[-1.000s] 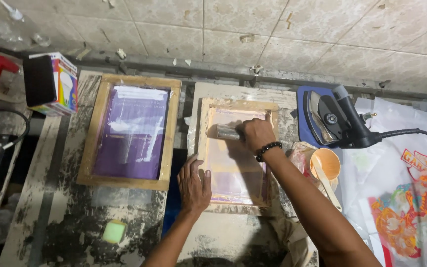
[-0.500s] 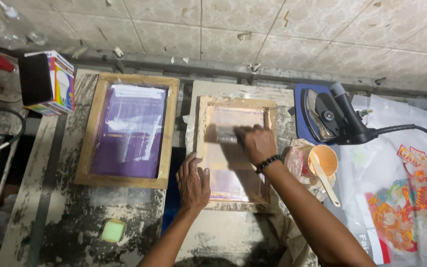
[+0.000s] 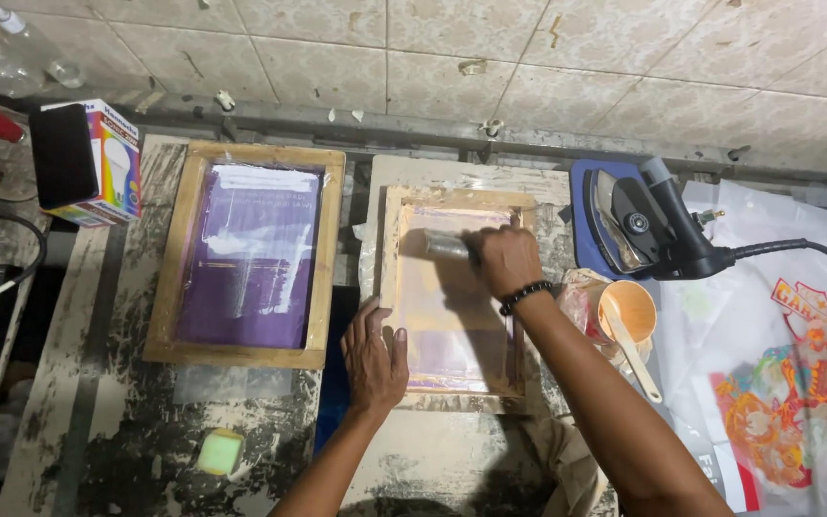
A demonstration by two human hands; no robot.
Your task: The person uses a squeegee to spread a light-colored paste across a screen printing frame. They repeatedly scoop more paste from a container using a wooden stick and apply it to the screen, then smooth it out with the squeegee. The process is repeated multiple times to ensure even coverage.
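Right hand (image 3: 502, 258) fingers wrapped around a squeegee (image 3: 449, 246), pressed on the wooden screen frame (image 3: 454, 299) at table centre. Left hand (image 3: 373, 354) flat, fingers spread, on the frame's lower left edge.

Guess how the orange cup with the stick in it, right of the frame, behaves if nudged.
The orange cup looks like thin plastic, so probably light and easily slid. The stick leans out over its rim, so it may tip that way. Contents can't be seen.

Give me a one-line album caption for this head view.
Right hand draws a squeegee across a wooden printing screen braced by the left hand.
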